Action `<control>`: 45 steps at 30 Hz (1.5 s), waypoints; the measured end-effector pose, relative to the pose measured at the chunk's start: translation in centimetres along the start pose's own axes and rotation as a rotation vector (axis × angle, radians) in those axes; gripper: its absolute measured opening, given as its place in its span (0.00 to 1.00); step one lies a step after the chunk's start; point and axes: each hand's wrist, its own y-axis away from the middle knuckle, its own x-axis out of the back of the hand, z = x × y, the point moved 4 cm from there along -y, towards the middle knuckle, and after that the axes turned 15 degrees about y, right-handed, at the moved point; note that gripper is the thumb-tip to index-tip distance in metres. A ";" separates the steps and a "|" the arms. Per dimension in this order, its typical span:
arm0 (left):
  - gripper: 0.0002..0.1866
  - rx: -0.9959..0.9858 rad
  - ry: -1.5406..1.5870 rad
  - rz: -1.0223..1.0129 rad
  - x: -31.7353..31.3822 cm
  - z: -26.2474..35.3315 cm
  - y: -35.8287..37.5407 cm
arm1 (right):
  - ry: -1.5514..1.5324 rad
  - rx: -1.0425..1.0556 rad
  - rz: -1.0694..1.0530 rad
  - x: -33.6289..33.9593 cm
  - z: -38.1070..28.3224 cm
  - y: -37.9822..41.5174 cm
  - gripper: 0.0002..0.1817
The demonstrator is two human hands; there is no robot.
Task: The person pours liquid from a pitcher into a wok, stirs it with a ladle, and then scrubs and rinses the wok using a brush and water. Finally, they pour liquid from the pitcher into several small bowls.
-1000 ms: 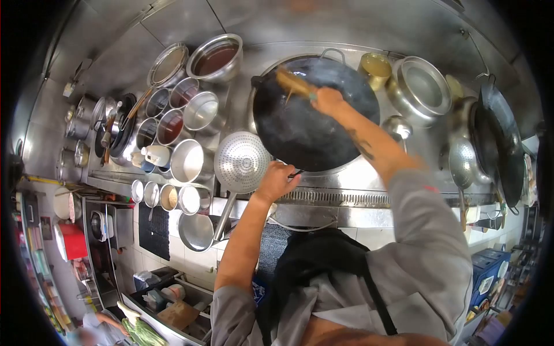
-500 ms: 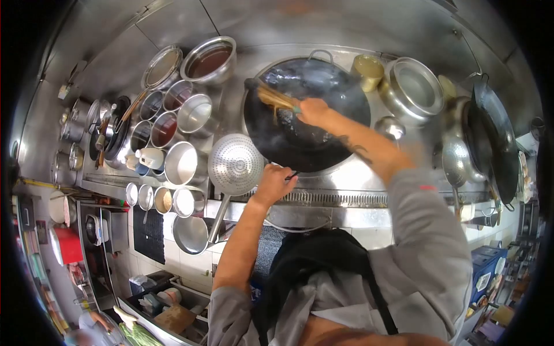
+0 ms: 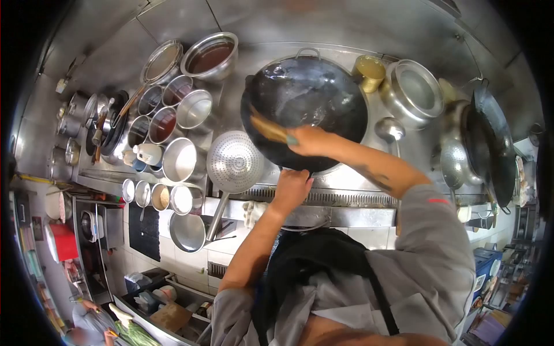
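Note:
A large black wok (image 3: 323, 92) sits on the steel range in front of me, its inside wet and shiny. My right hand (image 3: 311, 141) is closed around a bamboo wok brush (image 3: 268, 128); the bristles, blurred by motion, lie against the wok's near left wall. At the wok's near rim, my left hand (image 3: 292, 187) is wrapped around its handle, most of which the fingers hide. Just left of that hand rests a round perforated strainer (image 3: 234, 161), its long handle pointing toward me.
Several steel pots of sauces and seasonings (image 3: 164, 126) stand on the left, a bowl of dark liquid (image 3: 212, 57) behind them. Right of the wok are a ladle (image 3: 389, 130), a yellowish can (image 3: 369, 72) and a steel pot (image 3: 411, 89). Another person (image 3: 92, 320) is at lower left.
My right hand has brought the brush from the wok's far left side down toward the near left. My left hand has shifted slightly right with the handle. Less steam shows.

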 end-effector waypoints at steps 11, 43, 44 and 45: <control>0.10 0.010 -0.091 0.053 -1.7 1.6 -0.5 | 0.309 -0.334 0.011 1.0 9.9 -2.5 0.15; 0.08 -0.028 0.093 0.055 -0.1 0.6 0.0 | 0.661 -0.304 -0.136 3.1 9.5 1.3 0.16; 0.08 -0.023 0.086 0.047 -0.4 0.4 -0.1 | 0.544 -0.368 -0.063 2.7 10.9 -0.6 0.16; 0.08 -0.015 0.082 0.039 -0.6 0.4 0.1 | 0.426 -0.432 0.006 2.1 11.8 -2.2 0.15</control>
